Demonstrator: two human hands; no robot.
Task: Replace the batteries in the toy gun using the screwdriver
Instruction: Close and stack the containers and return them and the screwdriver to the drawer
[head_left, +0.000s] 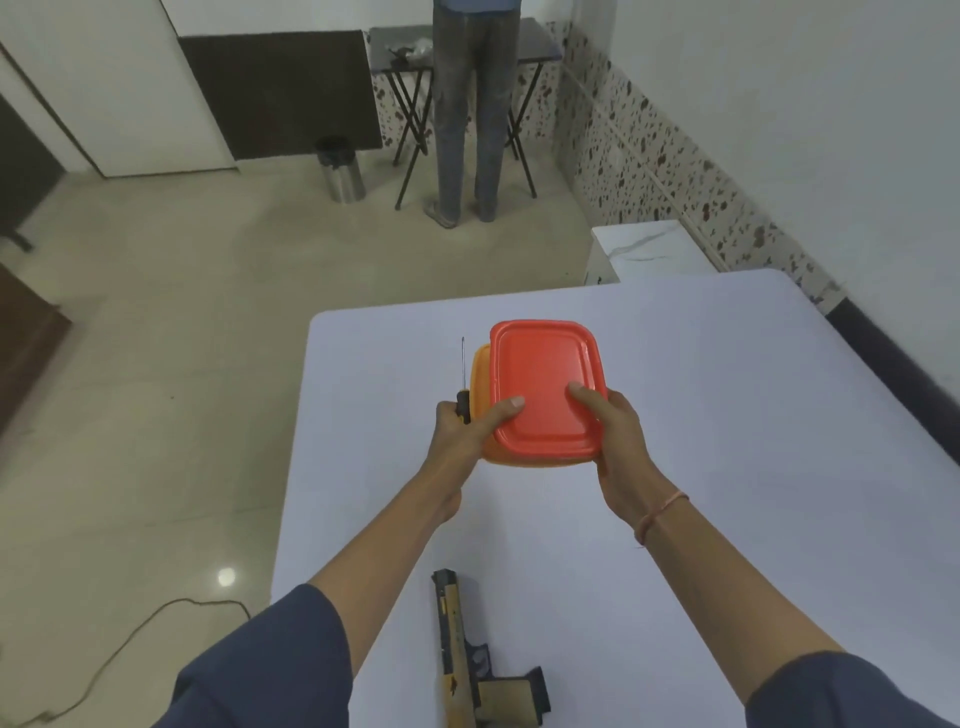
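An orange plastic box (480, 384) with a red lid (545, 384) is held above the white table (727, 415) between both hands. My left hand (465, 431) grips its left side, thumb on the lid, and also clasps a screwdriver (463, 387) whose thin shaft points away from me. My right hand (615, 431) holds the right side, thumb on the lid. The tan and black toy gun (467, 660) lies on the table near the front edge, barrel pointing away, between my forearms.
A person (470, 114) stands with their back to me at a dark folding table (535, 47) across the room. A steel bin (340, 169) stands on the floor, a white box (639, 249) sits beyond the table's far edge, and a cable (135, 639) lies on the floor at left.
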